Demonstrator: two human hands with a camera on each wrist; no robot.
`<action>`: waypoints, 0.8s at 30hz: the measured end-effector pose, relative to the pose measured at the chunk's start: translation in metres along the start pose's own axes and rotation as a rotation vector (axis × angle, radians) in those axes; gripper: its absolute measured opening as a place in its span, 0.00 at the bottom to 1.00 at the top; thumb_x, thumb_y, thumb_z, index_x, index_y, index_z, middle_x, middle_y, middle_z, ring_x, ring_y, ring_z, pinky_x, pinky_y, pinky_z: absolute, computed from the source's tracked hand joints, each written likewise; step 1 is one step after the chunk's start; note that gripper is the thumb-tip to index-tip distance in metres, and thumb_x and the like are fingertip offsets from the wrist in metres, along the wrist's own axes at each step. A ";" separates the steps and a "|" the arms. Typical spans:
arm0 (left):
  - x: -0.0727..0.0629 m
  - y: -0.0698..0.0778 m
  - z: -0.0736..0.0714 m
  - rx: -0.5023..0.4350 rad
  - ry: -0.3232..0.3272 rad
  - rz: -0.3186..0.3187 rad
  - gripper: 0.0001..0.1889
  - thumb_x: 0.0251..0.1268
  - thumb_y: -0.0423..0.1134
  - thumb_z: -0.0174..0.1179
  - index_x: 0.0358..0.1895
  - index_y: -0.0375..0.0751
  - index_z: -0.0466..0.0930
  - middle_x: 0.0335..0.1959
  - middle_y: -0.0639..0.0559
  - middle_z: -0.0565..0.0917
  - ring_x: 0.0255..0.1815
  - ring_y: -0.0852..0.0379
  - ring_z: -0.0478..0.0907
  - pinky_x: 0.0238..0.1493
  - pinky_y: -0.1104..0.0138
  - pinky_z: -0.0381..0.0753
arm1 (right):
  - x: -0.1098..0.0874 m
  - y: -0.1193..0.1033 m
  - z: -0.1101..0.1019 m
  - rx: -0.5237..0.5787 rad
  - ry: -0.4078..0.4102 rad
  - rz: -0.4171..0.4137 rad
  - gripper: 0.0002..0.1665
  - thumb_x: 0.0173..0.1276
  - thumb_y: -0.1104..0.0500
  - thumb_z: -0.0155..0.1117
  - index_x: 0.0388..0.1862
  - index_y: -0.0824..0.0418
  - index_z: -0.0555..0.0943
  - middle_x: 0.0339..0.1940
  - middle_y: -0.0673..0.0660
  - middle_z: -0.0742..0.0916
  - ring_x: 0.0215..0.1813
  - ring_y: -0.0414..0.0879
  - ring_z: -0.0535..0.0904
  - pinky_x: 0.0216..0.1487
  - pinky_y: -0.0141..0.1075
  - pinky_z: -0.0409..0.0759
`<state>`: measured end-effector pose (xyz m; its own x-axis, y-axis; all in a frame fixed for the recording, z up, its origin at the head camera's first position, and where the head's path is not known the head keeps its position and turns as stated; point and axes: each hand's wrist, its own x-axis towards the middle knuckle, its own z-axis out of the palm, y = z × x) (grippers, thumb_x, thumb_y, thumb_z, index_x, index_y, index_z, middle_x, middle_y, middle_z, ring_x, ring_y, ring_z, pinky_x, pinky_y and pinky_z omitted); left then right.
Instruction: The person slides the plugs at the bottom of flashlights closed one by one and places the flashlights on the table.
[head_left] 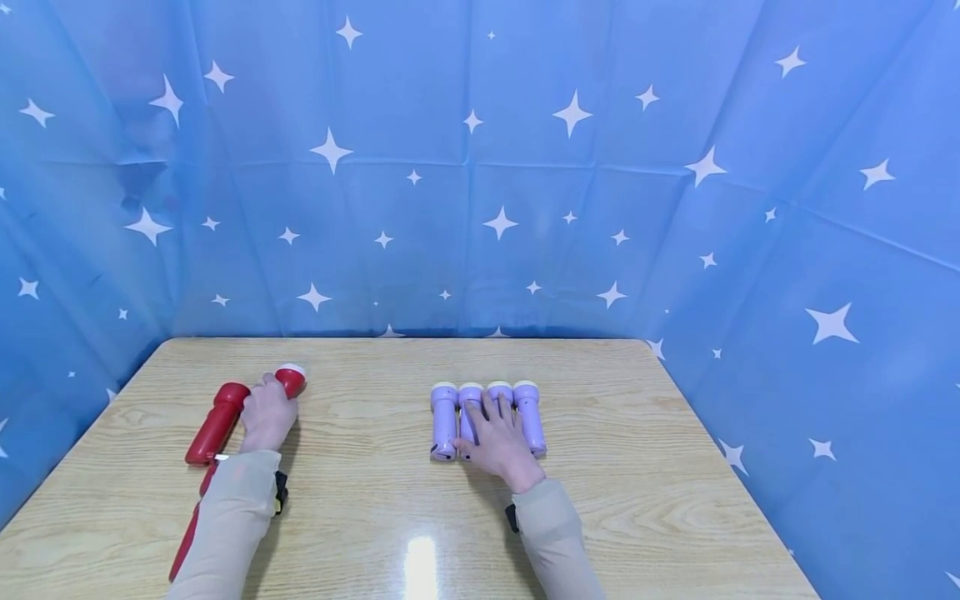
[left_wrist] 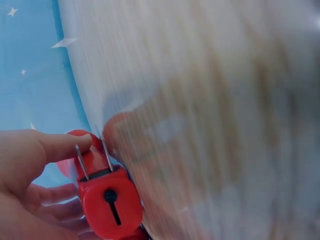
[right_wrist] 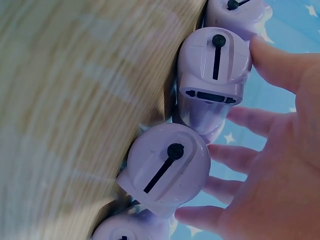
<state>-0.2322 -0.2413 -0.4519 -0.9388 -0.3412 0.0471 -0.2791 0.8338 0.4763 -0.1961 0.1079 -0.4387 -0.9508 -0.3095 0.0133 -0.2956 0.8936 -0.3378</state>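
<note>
- Left hand (head_left: pixel 268 410) grips a red flashlight (head_left: pixel 289 382) beside a second red flashlight (head_left: pixel 216 427)
- Right hand (head_left: pixel 498 442), loosely outstretched, rests on four lilac flashlights (head_left: pixel 444 417) in a row

I've got one red flashlight (head_left: pixel 291 383) in my L hand (head_left: pixel 268 410), its white-rimmed head sticking out past the fingers, angled away & R. A 2nd red flashlight (head_left: pixel 214 427) lies slanted just L of it, wide end away; another red piece (head_left: pixel 184 543), partly hidden, is nearer me. L wrist cam: red end (left_wrist: pixel 112 207) w/ 2 metal prongs (left_wrist: pixel 108 156) out, can't tell whose. Four purple flashlights (head_left: pixel 444 427) lie side by side, pale-rimmed heads away, black slots in their ends; my R hand (head_left: pixel 498 446) is over the middle 2.
</note>
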 end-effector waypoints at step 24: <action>-0.016 0.015 -0.001 -0.015 0.032 0.041 0.23 0.59 0.36 0.57 0.49 0.18 0.64 0.38 0.21 0.76 0.35 0.30 0.78 0.31 0.47 0.79 | -0.001 -0.003 -0.002 0.000 0.035 -0.036 0.38 0.67 0.44 0.58 0.71 0.60 0.64 0.75 0.69 0.61 0.76 0.69 0.49 0.72 0.63 0.50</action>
<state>-0.2215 -0.2238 -0.4446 -0.9424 -0.3206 0.0952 -0.2370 0.8411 0.4861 -0.1946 0.1057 -0.4361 -0.9422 -0.3297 0.0588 -0.3297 0.8822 -0.3363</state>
